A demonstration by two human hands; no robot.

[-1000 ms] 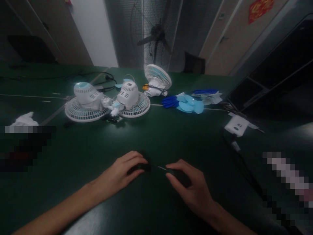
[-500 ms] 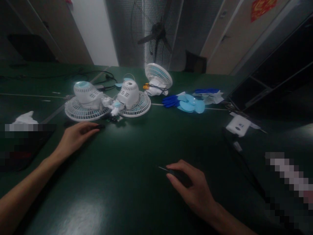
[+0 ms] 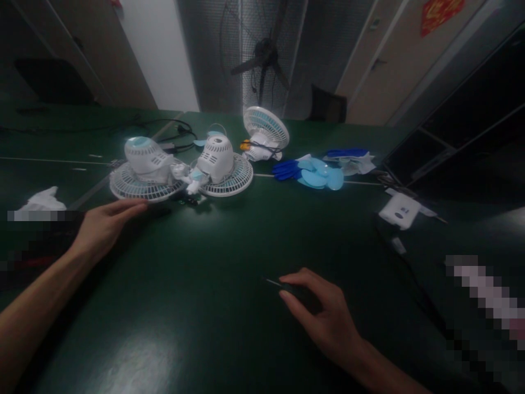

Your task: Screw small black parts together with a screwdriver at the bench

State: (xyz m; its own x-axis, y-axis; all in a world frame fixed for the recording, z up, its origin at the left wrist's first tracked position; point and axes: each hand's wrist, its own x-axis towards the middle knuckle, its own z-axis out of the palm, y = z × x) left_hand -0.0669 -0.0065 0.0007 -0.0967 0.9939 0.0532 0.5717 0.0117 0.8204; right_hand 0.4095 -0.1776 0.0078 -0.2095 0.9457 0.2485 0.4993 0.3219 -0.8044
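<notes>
Right hand [image 3: 328, 314] grips a screwdriver [image 3: 302, 297] — left hand [image 3: 102, 224], can't tell; pale-blue blades [image 3: 318, 176] lie loose toward the tabletop's [image 3: 213, 246] far edge.

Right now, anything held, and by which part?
Right hand: screwdriver-like tool, by its dark handle. Left hand: cannot tell; a dark object shows beside it.

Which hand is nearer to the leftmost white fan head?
Left. The left hand is by the near rim of that fan head, contact unclear; the right hand, holding a screwdriver, is farther right and closer to the camera.
</notes>
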